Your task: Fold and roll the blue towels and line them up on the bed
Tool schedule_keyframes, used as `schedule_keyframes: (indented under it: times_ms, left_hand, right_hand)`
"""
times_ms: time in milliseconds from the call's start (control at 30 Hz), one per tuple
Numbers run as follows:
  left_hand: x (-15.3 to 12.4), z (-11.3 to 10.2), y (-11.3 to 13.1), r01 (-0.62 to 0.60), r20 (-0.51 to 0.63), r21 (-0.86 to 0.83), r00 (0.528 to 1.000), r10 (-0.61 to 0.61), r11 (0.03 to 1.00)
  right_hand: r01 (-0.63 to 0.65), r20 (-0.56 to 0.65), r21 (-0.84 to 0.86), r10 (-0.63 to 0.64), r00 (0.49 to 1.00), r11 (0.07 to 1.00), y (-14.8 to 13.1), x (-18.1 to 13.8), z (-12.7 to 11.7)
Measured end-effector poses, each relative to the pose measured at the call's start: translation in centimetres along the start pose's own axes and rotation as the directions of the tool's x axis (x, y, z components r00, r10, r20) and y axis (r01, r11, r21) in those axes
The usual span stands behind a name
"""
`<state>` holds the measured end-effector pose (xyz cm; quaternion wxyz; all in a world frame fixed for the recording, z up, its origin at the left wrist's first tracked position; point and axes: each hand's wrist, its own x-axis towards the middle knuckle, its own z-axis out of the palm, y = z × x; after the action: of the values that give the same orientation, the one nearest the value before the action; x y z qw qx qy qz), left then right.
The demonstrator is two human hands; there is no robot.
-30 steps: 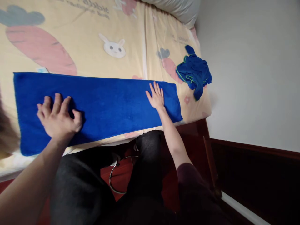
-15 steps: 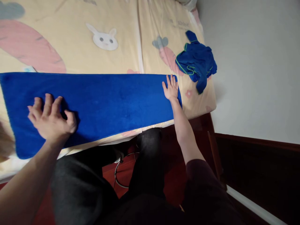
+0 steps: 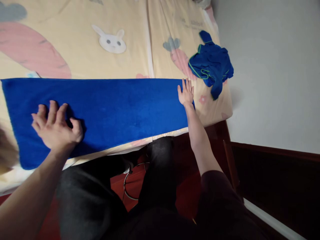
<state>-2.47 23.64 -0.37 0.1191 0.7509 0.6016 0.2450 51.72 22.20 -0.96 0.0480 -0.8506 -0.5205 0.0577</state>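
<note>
A long blue towel point(image 3: 125, 110) lies spread along the near edge of the bed, its surface mostly smooth. Toward its left end my left hand point(image 3: 56, 128) rests on the cloth, fingers spread and slightly bent, thumb out to the right. At the far right end my right hand point(image 3: 186, 93) lies flat on the towel's edge, fingers stretched away from me. Neither hand grips anything. The towel's right edge is partly hidden under my right hand and forearm.
A crumpled blue cloth with green edging point(image 3: 211, 63) lies on the bed's right side. The bed has a cream sheet point(image 3: 82, 63) printed with carrots and a rabbit. A pale wall point(image 3: 270, 73) stands at the right. My legs are below the bed edge, above a red floor point(image 3: 185, 196).
My right hand has slid slightly to the right along the towel's end. My left hand stays in place on the cloth. The whole view has shifted a little.
</note>
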Motion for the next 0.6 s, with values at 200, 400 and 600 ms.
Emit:
schedule_keyframes:
  times_ms: [200, 400, 600]
  left_hand:
    - [0.0, 0.0, -0.1, -0.007, 0.004, -0.01, 1.0, 0.007, 1.0]
    - [0.0, -0.2, 0.1, -0.001, 0.003, -0.005, 1.0, 0.001, 1.0]
    - [0.1, -0.1, -0.1, -0.011, 0.015, 0.027, 1.0, 0.011, 1.0]
  right_hand:
    - [-0.026, 0.021, 0.01, 0.025, 0.999, 1.0, 0.5, 0.8, 0.2]
    - [-0.015, 0.03, -0.004, 0.016, 0.999, 1.0, -0.2, 0.5, -0.7]
    - [0.136, 0.069, -0.065, -0.132, 0.989, 0.989, 2.2, -10.6, -1.7]
